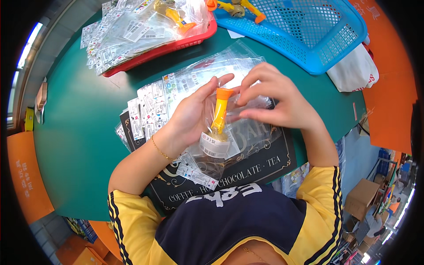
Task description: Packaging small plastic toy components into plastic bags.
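Note:
A clear plastic bag [227, 128] holds a small yellow toy [219, 112] with a flared orange end and a pale, round lower part. A white barcode label [214, 145] covers some of that lower part. My left hand [194, 108] supports the bag from its left side, the thumb lying along it and the other fingers partly hidden behind. My right hand [276, 99] has its curled fingers and thumb at the bag's upper right edge, with loose film between them. Under both hands lies a stack of flat clear bags [190, 81] with printed white labels.
A black printed mat [265, 170] lies on the green table [84, 132]. At the back left, a red basket [176, 46] holds many flat bags and a bagged toy. A blue basket [327, 62] with similar toys [251, 11] stands back right, beside a white bag [353, 70].

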Demonstrator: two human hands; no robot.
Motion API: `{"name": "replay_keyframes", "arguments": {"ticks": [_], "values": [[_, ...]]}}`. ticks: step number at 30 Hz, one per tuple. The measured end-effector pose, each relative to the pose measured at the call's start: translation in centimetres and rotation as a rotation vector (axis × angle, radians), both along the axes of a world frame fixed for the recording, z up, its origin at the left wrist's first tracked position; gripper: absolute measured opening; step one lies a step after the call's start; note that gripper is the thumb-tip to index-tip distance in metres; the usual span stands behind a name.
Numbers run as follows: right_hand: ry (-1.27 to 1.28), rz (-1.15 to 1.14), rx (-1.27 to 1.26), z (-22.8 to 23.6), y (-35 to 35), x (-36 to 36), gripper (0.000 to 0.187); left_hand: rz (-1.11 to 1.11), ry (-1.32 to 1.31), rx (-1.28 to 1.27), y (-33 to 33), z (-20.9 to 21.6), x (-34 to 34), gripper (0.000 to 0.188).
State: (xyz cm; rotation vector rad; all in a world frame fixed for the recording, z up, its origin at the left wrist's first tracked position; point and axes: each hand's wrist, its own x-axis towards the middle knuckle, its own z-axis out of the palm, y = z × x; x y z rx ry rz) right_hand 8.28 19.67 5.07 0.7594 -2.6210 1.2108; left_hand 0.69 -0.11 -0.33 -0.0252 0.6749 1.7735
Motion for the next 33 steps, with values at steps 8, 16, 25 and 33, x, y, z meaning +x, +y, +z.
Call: {"name": "replay_keyframes", "arguments": {"ticks": [8, 16, 25, 33], "values": [[0.23, -0.116, 0.333, -1.8, -1.9, 0.8, 0.024, -0.026, -0.003, 0.019, 0.5, 1.0, 0.3, 0.043], [0.191, -0.053, 0.293, -2.1, -2.3, 0.8, 0.022, 0.068, 0.132, -0.063, 0.5, -0.4, 0.5, 0.03], [-0.047, -0.074, 0.109, -0.8, -0.3, 0.4, 0.016, 0.017, 0.27, -0.082, 0.1, 1.0, -0.1, 0.02], [-0.036, -0.079, 0.026, -0.5, -0.1, 0.5, 0.017, 0.055, 0.317, -0.21, 0.2, 1.4, 0.5, 0.033]]}}
